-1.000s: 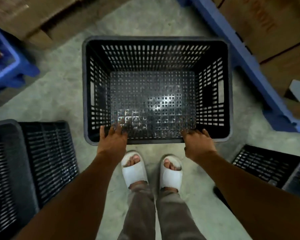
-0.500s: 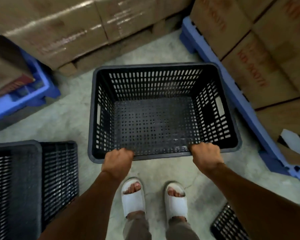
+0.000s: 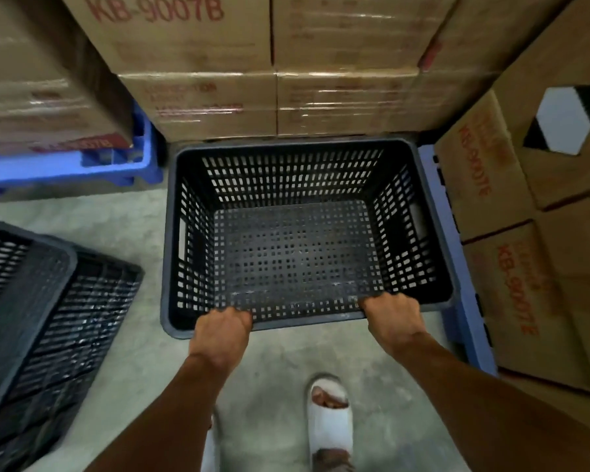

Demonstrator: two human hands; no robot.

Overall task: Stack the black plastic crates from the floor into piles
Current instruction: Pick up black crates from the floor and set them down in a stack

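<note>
- Both hands grip the near rim of a black plastic crate (image 3: 297, 253) in a storeroom aisle; the left hand (image 3: 222, 330) curls over the rim left of centre, the right hand (image 3: 393, 318) over it right of centre, each with fingers folded shut onto the plastic.
- The crate sits directly ahead of the person, open side up and empty, its long axis running left to right, so the two fists hold one of its long sides. Whether it is clear of the concrete floor (image 3: 123, 219) cannot be told for certain from this view, though it appears to be carried.
- Its far edge comes close to a wall of stacked cardboard cartons (image 3: 198, 97); its right side runs just beside a blue pallet (image 3: 457, 267) bearing more cartons.
- The coming move likely turns on the second crate (image 3: 48, 318) low at the left: it lies well to the left of the held crate and nearer the left hand, so stacking there would call for a swing leftward.
- Count: two black crates plainly in view, one held and one on the floor at left; darker mesh at that crate's left edge may be a further one, but this cannot be told.
- Two blue pallets show, the other (image 3: 116, 165) at upper left under cartons.
- One white sandal (image 3: 329, 417) is fully visible below the arms, another only in part.
</note>
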